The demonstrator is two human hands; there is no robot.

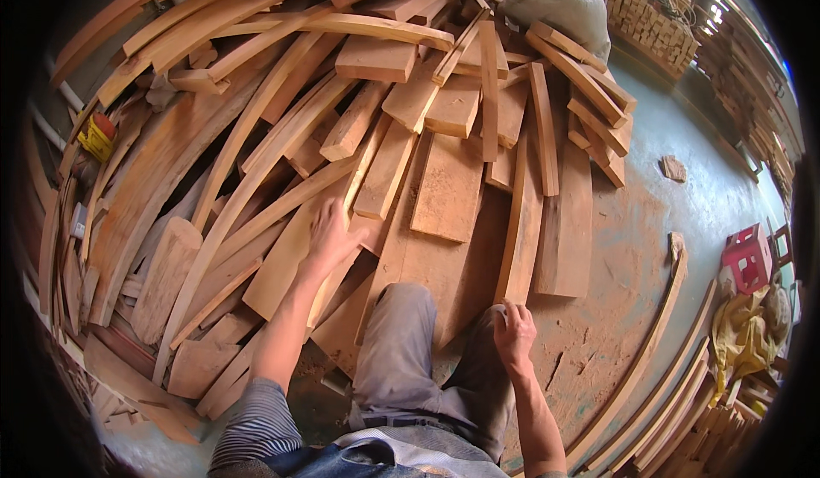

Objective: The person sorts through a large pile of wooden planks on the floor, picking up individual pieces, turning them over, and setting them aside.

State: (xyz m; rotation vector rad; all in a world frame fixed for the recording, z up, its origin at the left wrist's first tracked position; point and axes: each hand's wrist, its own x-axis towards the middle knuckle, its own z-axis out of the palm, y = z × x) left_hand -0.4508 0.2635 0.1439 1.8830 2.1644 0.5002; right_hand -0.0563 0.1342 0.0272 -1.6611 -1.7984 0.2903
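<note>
Reaching over heaped boards (446, 192).
Left hand (331, 234), nine o'clock, half open; right hand (515, 334), between four and five, curled; grips hidden, can't tell if either holds anything.

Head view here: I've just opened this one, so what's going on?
A person in grey trousers is at a big, jumbled heap of cut wood, bare-handed. The left hand is over the heap at a narrow strip; whether it grips the strip can't be made out. The right hand is curled by the right knee, near the lower end of a long board. Neither hand is clearly lifting a piece at this moment.
</note>
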